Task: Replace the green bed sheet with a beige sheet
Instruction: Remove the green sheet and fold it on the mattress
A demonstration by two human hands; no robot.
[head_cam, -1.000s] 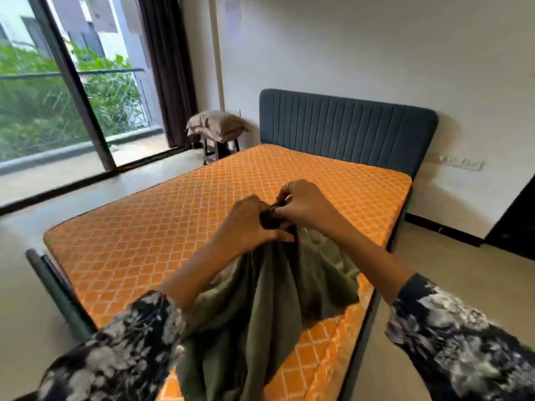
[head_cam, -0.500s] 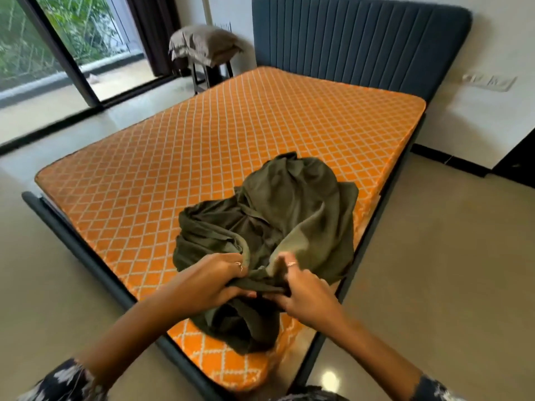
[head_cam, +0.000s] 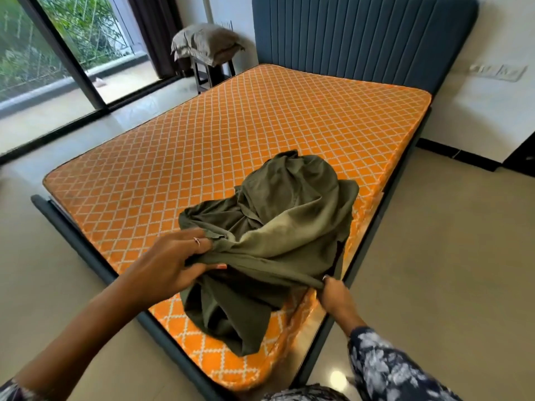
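The green bed sheet (head_cam: 278, 227) lies bunched in a heap on the near right corner of the bare orange quilted mattress (head_cam: 231, 134). My left hand (head_cam: 170, 261) grips one end of a stretched edge of the sheet, thumb under and fingers over the cloth. My right hand (head_cam: 333, 290) pinches the other end of that edge near the mattress's right side. The edge runs taut between the two hands. No beige sheet shows on the bed.
A dark blue padded headboard (head_cam: 362, 39) stands at the far end against the wall. A stool carrying beige-grey pillows (head_cam: 207, 44) sits at the far left by the curtain. Large glass doors (head_cam: 58, 53) fill the left. Tiled floor surrounds the bed.
The sheet went from held up in front of me to lying on the mattress. My hands, close together before, have moved apart along the edge, the right one sliding right.
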